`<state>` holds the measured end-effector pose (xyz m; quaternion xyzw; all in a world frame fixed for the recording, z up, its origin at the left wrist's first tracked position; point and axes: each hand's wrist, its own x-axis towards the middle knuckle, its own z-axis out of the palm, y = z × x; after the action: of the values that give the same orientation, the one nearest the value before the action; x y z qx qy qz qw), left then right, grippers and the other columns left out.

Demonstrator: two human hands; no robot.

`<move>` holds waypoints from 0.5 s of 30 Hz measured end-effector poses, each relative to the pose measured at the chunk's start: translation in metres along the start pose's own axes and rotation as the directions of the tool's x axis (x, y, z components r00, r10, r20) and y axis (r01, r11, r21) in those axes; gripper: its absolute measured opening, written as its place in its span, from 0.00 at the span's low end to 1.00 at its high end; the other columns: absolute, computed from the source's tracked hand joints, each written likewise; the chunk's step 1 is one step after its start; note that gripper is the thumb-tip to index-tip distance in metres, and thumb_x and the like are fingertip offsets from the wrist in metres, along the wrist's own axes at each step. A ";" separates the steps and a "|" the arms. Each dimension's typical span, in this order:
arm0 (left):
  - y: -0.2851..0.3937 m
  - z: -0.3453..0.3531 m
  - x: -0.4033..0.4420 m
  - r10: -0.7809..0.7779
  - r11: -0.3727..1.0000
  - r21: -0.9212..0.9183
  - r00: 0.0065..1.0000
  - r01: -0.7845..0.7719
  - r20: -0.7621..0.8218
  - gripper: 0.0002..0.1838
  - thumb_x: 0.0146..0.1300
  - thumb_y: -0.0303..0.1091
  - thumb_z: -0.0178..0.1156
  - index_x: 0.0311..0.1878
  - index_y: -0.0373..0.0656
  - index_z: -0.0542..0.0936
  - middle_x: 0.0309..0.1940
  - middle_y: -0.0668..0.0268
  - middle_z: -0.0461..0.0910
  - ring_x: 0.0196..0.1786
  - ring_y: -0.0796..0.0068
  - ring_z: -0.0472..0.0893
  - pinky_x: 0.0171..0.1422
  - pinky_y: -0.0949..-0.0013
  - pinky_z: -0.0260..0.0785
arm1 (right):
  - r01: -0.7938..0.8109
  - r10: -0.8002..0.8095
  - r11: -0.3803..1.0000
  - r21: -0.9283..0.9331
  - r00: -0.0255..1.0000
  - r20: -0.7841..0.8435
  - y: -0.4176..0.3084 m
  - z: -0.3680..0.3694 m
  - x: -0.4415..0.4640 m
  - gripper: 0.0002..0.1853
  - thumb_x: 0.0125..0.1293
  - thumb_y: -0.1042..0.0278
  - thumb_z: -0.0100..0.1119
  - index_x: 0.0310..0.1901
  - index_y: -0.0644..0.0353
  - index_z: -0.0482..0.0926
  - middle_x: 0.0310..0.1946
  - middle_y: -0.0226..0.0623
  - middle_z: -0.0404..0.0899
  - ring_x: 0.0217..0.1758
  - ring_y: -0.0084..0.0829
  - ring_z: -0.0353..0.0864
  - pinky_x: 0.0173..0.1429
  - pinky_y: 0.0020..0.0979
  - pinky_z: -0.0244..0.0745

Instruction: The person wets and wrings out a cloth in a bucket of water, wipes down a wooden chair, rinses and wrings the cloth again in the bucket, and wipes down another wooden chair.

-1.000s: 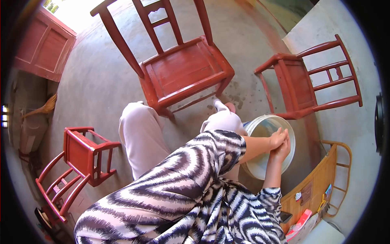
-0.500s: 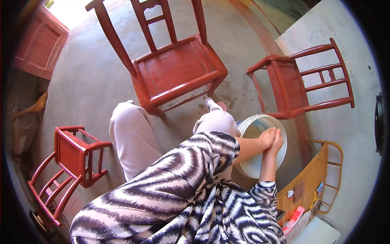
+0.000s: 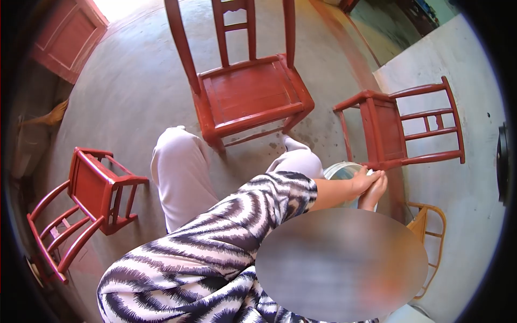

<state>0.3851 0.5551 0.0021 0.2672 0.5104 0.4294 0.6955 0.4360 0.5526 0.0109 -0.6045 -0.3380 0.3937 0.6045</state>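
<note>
My left hand [image 3: 362, 184] and my right hand [image 3: 376, 191] are pressed together over the rim of a pale bucket [image 3: 343, 166] beside my right leg. The fingers of both hands are closed. A tiny white bit shows at the top between them, but what they hold, if anything, is hidden. My right forearm and the lower part of the bucket lie behind a large blurred oval.
In front of my knees stands a red wooden chair [image 3: 250, 89]. A second red chair [image 3: 385, 129] is tipped over near the wall at right, and a small red chair [image 3: 91, 183] lies at left. Wet spots mark the floor [image 3: 134, 91]. A bamboo frame [image 3: 442, 220] is at lower right.
My joined hands have shifted a little right within the view, and the bucket is now mostly covered. The chair ahead appears lower and further right as the view turned. A blurred oval now covers the lower right.
</note>
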 end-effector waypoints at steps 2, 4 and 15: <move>0.024 -0.023 0.010 0.011 0.981 -0.190 0.968 0.037 0.249 0.26 0.58 0.50 0.56 0.50 0.37 0.70 0.38 0.60 0.75 0.39 0.71 0.75 0.38 0.65 0.69 | 0.089 -0.093 0.994 0.056 0.993 0.067 -0.010 0.008 0.018 0.10 0.66 0.63 0.43 0.40 0.62 0.69 0.35 0.35 0.71 0.39 0.29 0.74 0.44 0.28 0.71; 0.051 -0.039 0.009 0.087 0.955 -0.297 0.945 0.011 0.315 0.19 0.56 0.42 0.57 0.45 0.40 0.71 0.31 0.66 0.74 0.31 0.76 0.73 0.29 0.68 0.65 | 0.065 -0.076 0.995 0.076 0.985 0.154 -0.036 0.031 0.020 0.10 0.65 0.69 0.44 0.45 0.63 0.69 0.38 0.37 0.72 0.43 0.30 0.73 0.49 0.29 0.70; 0.137 -0.261 -0.089 0.199 0.864 -0.475 0.980 -0.166 0.021 0.13 0.54 0.35 0.51 0.42 0.41 0.73 0.34 0.62 0.74 0.35 0.70 0.75 0.35 0.68 0.69 | -0.044 -0.020 0.998 0.055 0.566 0.824 -0.087 0.213 -0.058 0.14 0.68 0.69 0.42 0.50 0.67 0.69 0.38 0.43 0.78 0.40 0.27 0.77 0.46 0.25 0.72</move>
<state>0.0862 0.5271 0.0682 0.1522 0.3387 0.5947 0.7131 0.2263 0.6036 0.1099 -0.3324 -0.5627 0.6455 0.3951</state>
